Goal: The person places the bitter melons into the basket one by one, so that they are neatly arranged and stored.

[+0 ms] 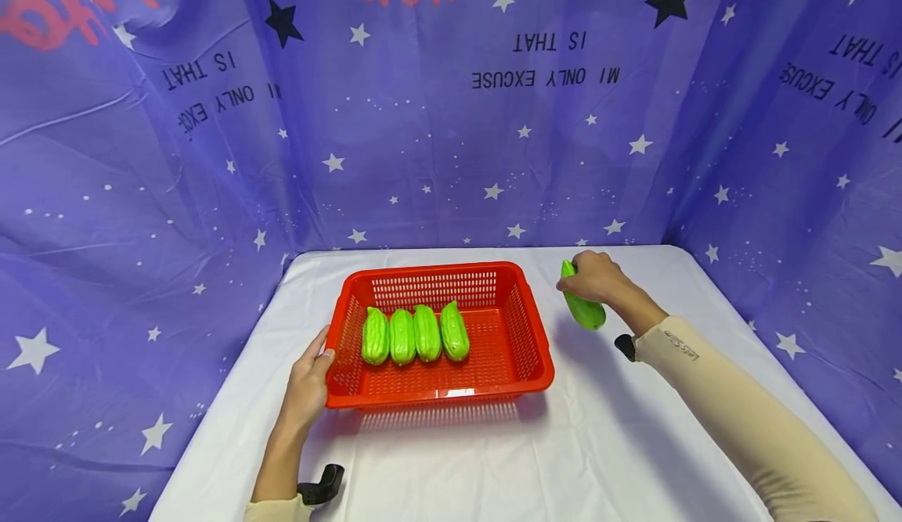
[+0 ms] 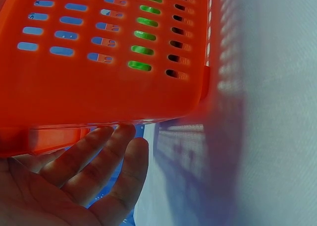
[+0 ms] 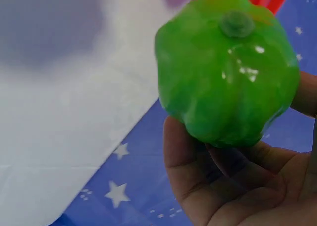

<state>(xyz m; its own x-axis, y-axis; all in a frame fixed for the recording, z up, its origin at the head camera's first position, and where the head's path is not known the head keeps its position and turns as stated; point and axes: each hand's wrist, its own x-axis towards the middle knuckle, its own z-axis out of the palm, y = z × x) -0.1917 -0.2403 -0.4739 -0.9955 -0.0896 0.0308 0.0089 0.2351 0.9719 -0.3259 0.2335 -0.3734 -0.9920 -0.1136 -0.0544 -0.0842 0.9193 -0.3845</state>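
Note:
A red plastic basket [image 1: 440,398] stands on the white table, with several green ribbed papayas [image 1: 454,333] side by side in its left and middle part. At the basket's left rim, my left hand [image 1: 308,381] holds on, thumb at the rim and fingers along the outer side. The left wrist view shows those fingers [image 2: 94,174] beneath the rim of the slotted wall. To the right of the basket, my right hand [image 1: 597,278] grips another green papaya [image 1: 586,312] above the table. Its blunt, rounded end faces the camera in the right wrist view, with fingers [image 3: 185,159] curled around the papaya [image 3: 228,82].
The white-covered table [image 1: 451,467] extends in front of the basket and to its right. A purple cloth [image 1: 437,131] printed with stars and lettering encloses the back and both sides. Inside the basket, bare floor [image 1: 491,342] shows right of the papayas.

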